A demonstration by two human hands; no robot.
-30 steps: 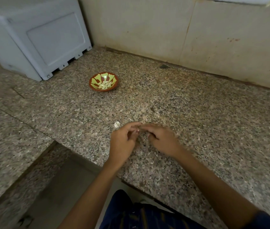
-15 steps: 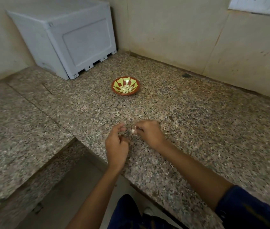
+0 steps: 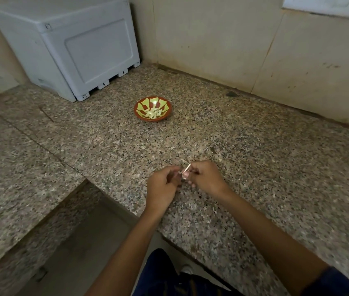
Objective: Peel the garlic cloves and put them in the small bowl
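Two hands work close together over the near part of the granite counter point(image 3: 254, 167), with a grey box point(image 3: 73, 50) standing back in the left corner. Going from left to right, the left hand point(image 3: 162, 189) comes first, its fingers curled round something small; what it grips is mostly hidden, though it is probably a garlic clove point(image 3: 183, 175), of which only a pale bit shows between the hands. Just beside it, the right hand point(image 3: 206, 178) pinches a thin strip of peel point(image 3: 186, 168) that slants up and to the right. Straight ahead and slightly left, well apart from both hands, sits the small bowl point(image 3: 140, 114) with peeled cloves point(image 3: 153, 113) in it. Judging from this, the left hand is slightly nearer for the coming drop, which needs a forward reach.
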